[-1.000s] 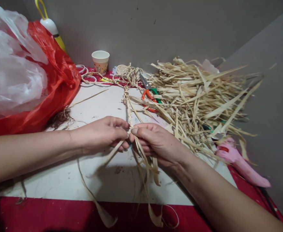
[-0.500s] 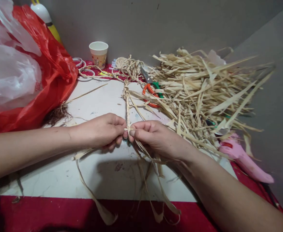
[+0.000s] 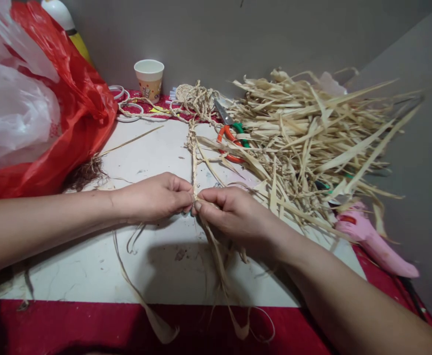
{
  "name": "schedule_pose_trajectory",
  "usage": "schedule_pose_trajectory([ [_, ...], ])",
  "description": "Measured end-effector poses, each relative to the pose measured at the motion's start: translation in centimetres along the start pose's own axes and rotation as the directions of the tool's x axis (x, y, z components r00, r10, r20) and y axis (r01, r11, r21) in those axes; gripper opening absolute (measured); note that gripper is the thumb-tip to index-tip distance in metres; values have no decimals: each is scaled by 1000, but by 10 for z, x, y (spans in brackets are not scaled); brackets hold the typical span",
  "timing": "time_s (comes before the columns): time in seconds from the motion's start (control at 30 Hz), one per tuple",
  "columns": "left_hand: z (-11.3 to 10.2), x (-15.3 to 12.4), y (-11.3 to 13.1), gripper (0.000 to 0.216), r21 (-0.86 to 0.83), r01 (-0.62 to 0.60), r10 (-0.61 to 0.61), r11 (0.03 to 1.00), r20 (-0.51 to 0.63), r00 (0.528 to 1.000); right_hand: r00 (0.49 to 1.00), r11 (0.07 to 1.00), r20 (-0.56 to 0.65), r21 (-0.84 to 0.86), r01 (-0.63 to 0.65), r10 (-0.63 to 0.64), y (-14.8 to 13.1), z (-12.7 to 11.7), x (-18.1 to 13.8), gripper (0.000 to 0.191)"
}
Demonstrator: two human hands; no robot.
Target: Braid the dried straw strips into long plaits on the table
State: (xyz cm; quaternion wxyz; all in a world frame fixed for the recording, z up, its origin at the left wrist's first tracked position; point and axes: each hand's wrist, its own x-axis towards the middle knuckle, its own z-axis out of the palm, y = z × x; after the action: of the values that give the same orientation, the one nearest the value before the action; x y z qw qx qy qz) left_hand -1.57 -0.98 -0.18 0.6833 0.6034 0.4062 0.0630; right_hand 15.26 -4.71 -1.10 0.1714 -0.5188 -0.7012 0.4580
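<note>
A narrow braid of pale dried plant strips point(image 3: 194, 167) runs from the back of the white board toward me. At its near end my left hand point(image 3: 160, 198) pinches it from the left, thumb against fingers. My right hand point(image 3: 230, 212) pinches the same spot from the right, its fingertips almost touching the left ones. Loose strips point(image 3: 216, 256) trail down from below the right hand, over the board and past its front edge. Another long strip point(image 3: 142, 301) hangs below my left hand. The fingers partly hide the lowest crossing of the braid.
Scissors point(image 3: 230, 143) with orange and green handles lie beside a large heap of dried strips point(image 3: 312, 128). A pink glue gun point(image 3: 374, 241) sits at the right. Behind stand a paper cup point(image 3: 149, 79) and a braided coil point(image 3: 197, 98). A red plastic bag point(image 3: 86, 98) fills the left.
The loose strips under my right hand have drawn closer together and shifted slightly. Both hands stay at the braid's end, with fingertips slightly repositioned. The view has moved a little.
</note>
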Motion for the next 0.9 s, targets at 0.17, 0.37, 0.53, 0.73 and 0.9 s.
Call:
schedule_pose_trajectory([
  [0.17,-1,-1,-4,26,77,-61,61,995,1,998,998,970,2,-238,55,-56,1,-10,-5,25],
  [0.37,1,-2,-4,26,111,-99,103,989,-30,994,997,996,5,-45,-82,82,-11,-9,-15,28],
  [0.53,5,-2,-1,25,75,-95,100,993,-64,993,996,995,32,-58,-87,89,-21,11,-19,26],
  [0.73,9,-3,-1,27,0,-80,80,997,-113,990,982,742,-28,-659,123,-189,-13,23,-24,21],
  [0.9,10,-5,-1,17,-57,-80,75,995,-86,993,983,613,-13,-783,104,-182,-19,26,-33,18],
])
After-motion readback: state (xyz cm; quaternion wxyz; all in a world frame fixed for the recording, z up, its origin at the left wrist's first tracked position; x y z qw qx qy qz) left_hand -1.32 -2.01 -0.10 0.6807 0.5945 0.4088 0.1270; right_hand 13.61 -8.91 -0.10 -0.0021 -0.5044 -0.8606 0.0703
